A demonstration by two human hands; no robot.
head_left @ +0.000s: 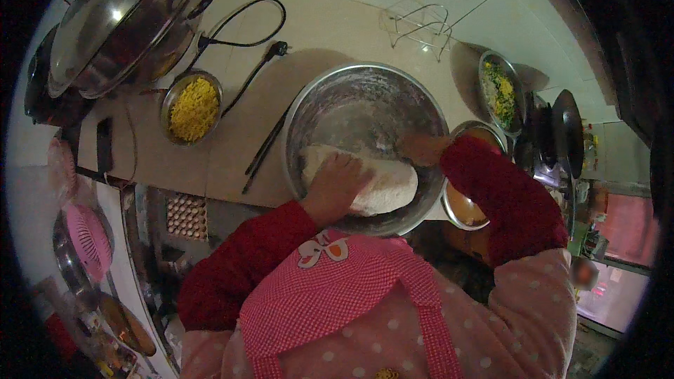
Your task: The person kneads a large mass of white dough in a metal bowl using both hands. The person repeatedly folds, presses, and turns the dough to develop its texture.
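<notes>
Mid-knead: my left hand (335, 184) presses flat, fingers spread, on dough (372, 184) in steel bowl (365, 98) on desk (330, 21). Right hand (421, 149) at dough's far edge, grip unclear. Next fold needs firm push w/ both.

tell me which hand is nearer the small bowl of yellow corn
Left. The left hand presses the dough on the bowl of yellow corn's side; the right hand is at the big metal bowl's far side.
</notes>
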